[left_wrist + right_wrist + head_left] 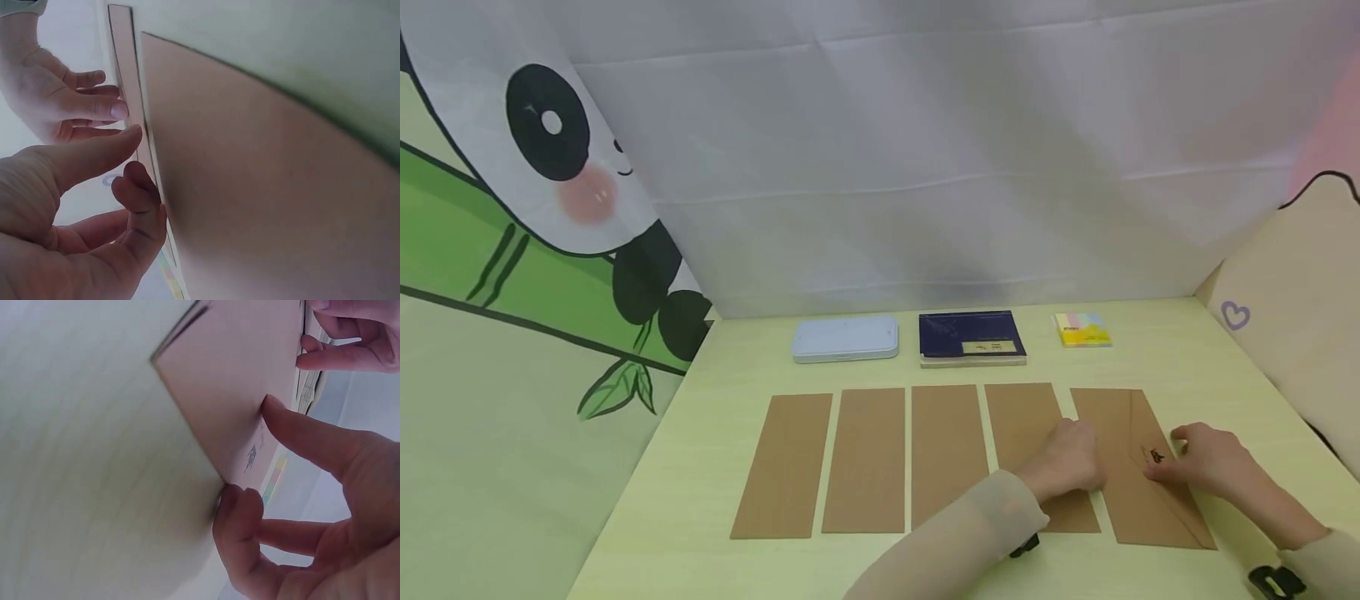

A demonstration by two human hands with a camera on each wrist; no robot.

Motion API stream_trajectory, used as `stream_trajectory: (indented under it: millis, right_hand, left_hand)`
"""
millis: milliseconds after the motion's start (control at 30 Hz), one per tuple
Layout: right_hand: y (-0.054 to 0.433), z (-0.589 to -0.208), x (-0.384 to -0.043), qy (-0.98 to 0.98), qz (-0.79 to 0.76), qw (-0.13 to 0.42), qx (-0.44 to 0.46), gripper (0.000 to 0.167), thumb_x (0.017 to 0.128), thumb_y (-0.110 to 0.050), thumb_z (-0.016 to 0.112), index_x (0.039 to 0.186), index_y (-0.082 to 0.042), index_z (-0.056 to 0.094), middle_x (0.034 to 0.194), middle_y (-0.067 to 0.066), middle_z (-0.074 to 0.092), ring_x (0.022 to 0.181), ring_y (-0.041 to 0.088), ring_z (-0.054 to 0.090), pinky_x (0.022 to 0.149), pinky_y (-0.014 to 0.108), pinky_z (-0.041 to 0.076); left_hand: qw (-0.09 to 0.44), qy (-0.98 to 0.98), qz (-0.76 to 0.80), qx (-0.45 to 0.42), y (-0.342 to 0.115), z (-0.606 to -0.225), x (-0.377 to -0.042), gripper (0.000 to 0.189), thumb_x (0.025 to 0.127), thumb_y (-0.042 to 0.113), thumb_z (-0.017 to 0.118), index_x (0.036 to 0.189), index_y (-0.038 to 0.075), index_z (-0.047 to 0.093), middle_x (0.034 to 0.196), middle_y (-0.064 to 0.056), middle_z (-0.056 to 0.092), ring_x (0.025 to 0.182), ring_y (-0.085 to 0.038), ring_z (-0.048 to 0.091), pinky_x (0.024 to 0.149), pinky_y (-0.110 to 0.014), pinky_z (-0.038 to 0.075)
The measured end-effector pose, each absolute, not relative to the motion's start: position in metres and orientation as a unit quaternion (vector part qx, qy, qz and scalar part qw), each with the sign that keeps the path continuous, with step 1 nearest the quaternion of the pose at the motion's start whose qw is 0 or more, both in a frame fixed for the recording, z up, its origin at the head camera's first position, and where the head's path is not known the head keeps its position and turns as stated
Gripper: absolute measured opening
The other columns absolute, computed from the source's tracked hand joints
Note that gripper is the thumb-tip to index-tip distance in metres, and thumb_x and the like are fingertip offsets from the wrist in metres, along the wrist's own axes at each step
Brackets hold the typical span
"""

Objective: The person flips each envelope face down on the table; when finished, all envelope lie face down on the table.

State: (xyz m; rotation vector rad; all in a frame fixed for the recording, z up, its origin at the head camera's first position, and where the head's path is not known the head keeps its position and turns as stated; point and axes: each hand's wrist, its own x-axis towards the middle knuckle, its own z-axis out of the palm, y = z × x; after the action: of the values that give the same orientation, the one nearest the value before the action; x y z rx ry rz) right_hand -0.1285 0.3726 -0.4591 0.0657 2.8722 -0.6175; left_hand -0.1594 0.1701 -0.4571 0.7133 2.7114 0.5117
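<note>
Several brown kraft envelopes lie in a row on the table. The rightmost envelope has its flap seams and a small dark printed mark facing up. My right hand holds that envelope's right edge, the thumb on its face and a curled finger at the edge. My left hand is at the same envelope's left edge, with thumb and curled fingers close together there. Its wrist and palm hang over the neighbouring envelope, partly covering it. In the head view the left fingertips are hidden behind the hand.
Behind the row stand a pale blue case, a dark blue book and a pad of coloured sticky notes. Three more envelopes, the middle one among them, lie to the left. A white cloth hangs at the table's back.
</note>
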Motion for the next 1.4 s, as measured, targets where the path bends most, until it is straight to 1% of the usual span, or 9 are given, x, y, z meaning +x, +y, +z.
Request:
stream_trajectory:
  millis: [267, 433, 667, 833, 900, 1000, 1100, 1300, 1400]
  right_hand:
    - [0.368, -0.454, -0.132, 0.972, -0.211, 0.101, 0.036, 0.087, 0.066, -0.045, 0.083, 0.106, 0.025, 0.05, 0.088, 0.031, 0.06, 0.085, 0.05, 0.055, 0.067, 0.051, 0.047]
    - [0.372, -0.455, -0.13, 0.966, -0.232, 0.108, 0.024, 0.09, 0.071, -0.046, 0.081, 0.116, 0.024, 0.045, 0.087, 0.027, 0.063, 0.083, 0.046, 0.058, 0.065, 0.05, 0.048]
    - [0.39, -0.46, -0.12, 0.928, -0.351, 0.126, 0.009, 0.077, 0.081, -0.032, 0.077, 0.128, 0.019, 0.042, 0.091, 0.009, 0.063, 0.076, 0.02, 0.058, 0.059, 0.034, 0.048]
    - [0.404, -0.466, -0.115, 0.875, -0.462, 0.14, -0.024, 0.064, 0.089, -0.016, 0.068, 0.133, 0.018, 0.037, 0.101, 0.015, 0.063, 0.077, 0.012, 0.061, 0.059, 0.031, 0.049]
    - [0.409, -0.467, -0.115, 0.854, -0.498, 0.149, -0.029, 0.055, 0.092, -0.013, 0.064, 0.136, 0.009, 0.042, 0.105, 0.014, 0.064, 0.081, 0.011, 0.061, 0.061, 0.032, 0.049]
    - [0.417, -0.468, -0.116, 0.813, -0.555, 0.17, -0.04, 0.036, 0.095, -0.01, 0.058, 0.131, -0.018, 0.055, 0.107, 0.007, 0.066, 0.087, 0.01, 0.062, 0.063, 0.032, 0.05]
    - [0.421, -0.468, -0.118, 0.754, -0.623, 0.195, -0.07, 0.042, 0.098, -0.003, 0.05, 0.119, -0.039, 0.057, 0.108, 0.002, 0.067, 0.09, 0.014, 0.064, 0.066, 0.031, 0.052]
    - [0.421, -0.463, -0.12, 0.68, -0.69, 0.22, -0.115, 0.049, 0.1, 0.004, 0.04, 0.125, -0.034, 0.058, 0.113, 0.004, 0.066, 0.095, 0.019, 0.064, 0.07, 0.03, 0.052]
    - [0.42, -0.46, -0.119, 0.675, -0.694, 0.22, -0.119, 0.048, 0.101, 0.003, 0.039, 0.127, -0.033, 0.057, 0.115, 0.003, 0.066, 0.097, 0.02, 0.064, 0.071, 0.032, 0.052]
  left_hand:
    - [0.128, 0.94, 0.176, 0.263, 0.168, -0.463, -0.16, 0.023, 0.072, 0.012, 0.077, 0.062, 0.012, 0.056, 0.059, 0.003, 0.042, 0.044, -0.01, 0.04, 0.037, -0.022, 0.032]
    - [0.12, 0.94, 0.184, 0.259, 0.166, -0.464, -0.162, 0.025, 0.07, 0.01, 0.077, 0.06, 0.012, 0.054, 0.057, 0.004, 0.037, 0.043, -0.01, 0.037, 0.036, -0.021, 0.03]
    - [0.126, 0.94, 0.201, 0.244, 0.166, -0.466, -0.16, 0.027, 0.069, 0.008, 0.076, 0.058, 0.012, 0.053, 0.054, 0.004, 0.035, 0.039, -0.009, 0.033, 0.035, -0.022, 0.028]
    - [0.103, 0.944, 0.183, 0.253, 0.167, -0.468, -0.159, 0.031, 0.067, 0.009, 0.076, 0.054, 0.012, 0.049, 0.055, 0.004, 0.035, 0.044, -0.009, 0.033, 0.036, -0.021, 0.027]
    - [0.099, 0.945, 0.174, 0.259, 0.167, -0.469, -0.16, 0.03, 0.066, 0.013, 0.077, 0.054, 0.012, 0.05, 0.058, 0.004, 0.038, 0.05, -0.009, 0.035, 0.04, -0.02, 0.029]
    - [0.107, 0.943, 0.177, 0.26, 0.168, -0.469, -0.158, 0.03, 0.068, 0.022, 0.081, 0.056, 0.012, 0.055, 0.064, 0.004, 0.045, 0.06, -0.009, 0.038, 0.046, -0.019, 0.031]
    - [0.113, 0.941, 0.194, 0.254, 0.169, -0.468, -0.157, 0.038, 0.07, 0.031, 0.082, 0.053, 0.012, 0.054, 0.062, 0.005, 0.044, 0.06, -0.008, 0.036, 0.048, -0.018, 0.03]
    - [0.153, 0.917, 0.31, 0.199, 0.171, -0.464, -0.155, 0.048, 0.078, 0.031, 0.077, 0.048, 0.011, 0.046, 0.043, 0.007, 0.023, 0.035, -0.007, 0.026, 0.034, -0.021, 0.022]
    - [0.152, 0.904, 0.34, 0.212, 0.17, -0.461, -0.155, 0.039, 0.08, 0.034, 0.075, 0.057, 0.01, 0.056, 0.049, 0.01, 0.035, 0.043, -0.003, 0.035, 0.04, -0.019, 0.027]
